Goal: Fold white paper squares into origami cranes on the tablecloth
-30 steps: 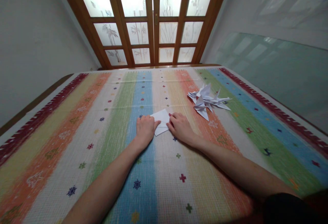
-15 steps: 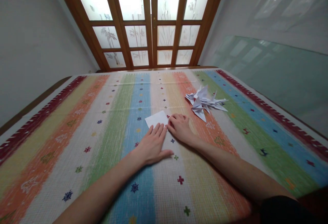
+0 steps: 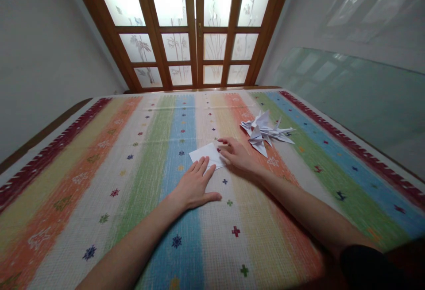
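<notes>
A small folded piece of white paper (image 3: 203,152) lies on the striped tablecloth in the middle of the view. My left hand (image 3: 195,186) rests flat across its near side, fingers stretched forward and thumb out to the right. Just past the paper's right edge is my right hand (image 3: 241,156), with index finger and thumb apart and nothing seen between them. Whether it touches the paper's right corner I cannot tell. Several white folded paper cranes (image 3: 265,131) sit in a cluster to the right, beyond my right hand.
The striped tablecloth (image 3: 146,157) covers the table, whose wooden edge (image 3: 43,126) shows at the left. Wooden doors with frosted panes (image 3: 195,37) stand behind the far edge. At the right is a wall with a glossy greenish panel (image 3: 352,86).
My right hand has lifted off the paper's right side and shifted slightly away and right, its fingers spreading. More of the paper's right corner shows. My left hand stays pressed on it, barely shifted.
</notes>
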